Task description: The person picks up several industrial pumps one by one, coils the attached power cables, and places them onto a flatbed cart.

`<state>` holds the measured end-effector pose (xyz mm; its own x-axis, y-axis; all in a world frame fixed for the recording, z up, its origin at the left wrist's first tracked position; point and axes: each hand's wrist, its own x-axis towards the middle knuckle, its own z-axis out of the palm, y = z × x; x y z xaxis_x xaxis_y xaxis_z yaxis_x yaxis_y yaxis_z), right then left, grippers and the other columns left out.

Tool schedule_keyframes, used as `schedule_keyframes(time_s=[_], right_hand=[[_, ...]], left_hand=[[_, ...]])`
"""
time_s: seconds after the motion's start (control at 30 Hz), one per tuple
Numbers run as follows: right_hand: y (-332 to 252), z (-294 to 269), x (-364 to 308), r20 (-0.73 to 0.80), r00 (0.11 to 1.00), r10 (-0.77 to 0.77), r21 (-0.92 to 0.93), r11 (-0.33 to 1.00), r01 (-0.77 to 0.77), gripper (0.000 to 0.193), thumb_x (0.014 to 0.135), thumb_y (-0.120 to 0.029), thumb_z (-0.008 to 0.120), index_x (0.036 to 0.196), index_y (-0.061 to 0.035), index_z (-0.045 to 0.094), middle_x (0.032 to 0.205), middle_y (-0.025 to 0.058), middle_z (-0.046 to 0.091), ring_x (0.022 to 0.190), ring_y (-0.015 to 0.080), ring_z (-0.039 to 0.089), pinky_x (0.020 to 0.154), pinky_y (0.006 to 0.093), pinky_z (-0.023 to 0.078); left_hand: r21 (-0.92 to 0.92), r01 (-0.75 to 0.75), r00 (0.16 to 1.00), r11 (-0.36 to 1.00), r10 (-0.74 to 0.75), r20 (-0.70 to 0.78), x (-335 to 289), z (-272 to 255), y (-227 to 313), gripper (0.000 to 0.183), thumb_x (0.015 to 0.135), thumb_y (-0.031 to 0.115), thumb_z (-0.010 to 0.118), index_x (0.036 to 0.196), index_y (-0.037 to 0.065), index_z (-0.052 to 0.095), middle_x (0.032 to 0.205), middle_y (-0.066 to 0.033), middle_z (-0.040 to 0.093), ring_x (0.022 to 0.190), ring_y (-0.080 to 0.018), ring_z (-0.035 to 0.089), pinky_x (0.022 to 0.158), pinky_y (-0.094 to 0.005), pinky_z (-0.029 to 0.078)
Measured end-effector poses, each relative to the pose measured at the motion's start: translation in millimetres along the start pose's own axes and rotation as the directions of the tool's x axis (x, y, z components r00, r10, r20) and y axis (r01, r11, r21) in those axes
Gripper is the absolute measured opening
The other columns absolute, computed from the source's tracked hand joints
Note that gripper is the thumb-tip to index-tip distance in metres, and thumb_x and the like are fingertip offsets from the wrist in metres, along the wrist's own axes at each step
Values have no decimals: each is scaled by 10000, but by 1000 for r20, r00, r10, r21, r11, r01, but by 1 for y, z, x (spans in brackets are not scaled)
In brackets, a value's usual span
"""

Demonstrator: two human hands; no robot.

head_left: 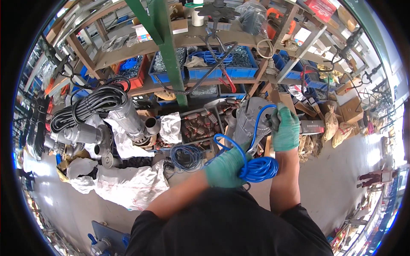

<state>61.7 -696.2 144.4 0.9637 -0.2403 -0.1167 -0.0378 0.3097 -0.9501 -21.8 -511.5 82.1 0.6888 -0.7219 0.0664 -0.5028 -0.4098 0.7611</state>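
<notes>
My left hand (228, 169), in a green knitted glove, is closed on a coil of blue cable (261, 170) held in front of my chest. From there a loop of the cable rises to my right hand (285, 128), gloved the same way. Its fingers are curled closed where the cable meets them, at the upper right side of a grey metal pump (251, 117). Part of the pump is hidden behind the cable and the left glove. The right fingertips are partly out of sight.
Beyond the pump, a wooden shelf holds blue bins (241, 59) of small metal parts. Left of it are a crate (200, 126) of reddish-brown parts, a coil of thin wire (186, 156), and grey pumps (128, 119) with black cable. A green post (168, 55) stands ahead.
</notes>
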Motion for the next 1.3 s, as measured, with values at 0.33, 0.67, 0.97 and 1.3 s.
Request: schedule_keyframes(time_s=[0.33, 0.67, 0.97, 1.3], right_hand=[[-8, 21, 46, 113, 994, -10, 31, 1000, 7, 334, 1012, -238, 638, 726, -117, 515, 596, -27, 418, 544, 98, 438, 589, 276, 442], [10, 33, 61, 219, 974, 62, 15, 998, -67, 309, 1001, -224, 657, 728, -117, 560, 596, -22, 465, 537, 99, 470, 574, 293, 452], [26, 39, 36, 274, 955, 113, -101, 991, -88, 353, 1001, -254, 648, 684, -114, 578, 590, -26, 467, 550, 98, 480, 586, 284, 471], [68, 16, 4, 449, 886, 113, -268, 963, 13, 365, 1007, -338, 685, 781, -51, 688, 646, -40, 544, 599, 52, 445, 566, 252, 370]], left_hand=[[-14, 75, 995, 997, -76, -61, 47, -6, -35, 596, 737, 234, 770, 1274, 17, 627, 1324, -273, 575, 1323, -467, 477, 1161, -512, 378], [13, 199, 980, 980, -198, -28, 35, -17, -33, 504, 808, 217, 745, 1260, 24, 632, 1362, -313, 543, 1356, -471, 463, 1163, -509, 382], [36, 146, 982, 989, -141, -124, -4, 12, -63, 518, 832, 300, 744, 1286, 68, 651, 1410, -243, 557, 1403, -497, 404, 1173, -540, 370], [-28, -30, 926, 999, 17, -378, -65, 27, -73, 603, 764, 236, 811, 1312, 70, 622, 1489, -219, 505, 1472, -430, 361, 1231, -502, 298]])
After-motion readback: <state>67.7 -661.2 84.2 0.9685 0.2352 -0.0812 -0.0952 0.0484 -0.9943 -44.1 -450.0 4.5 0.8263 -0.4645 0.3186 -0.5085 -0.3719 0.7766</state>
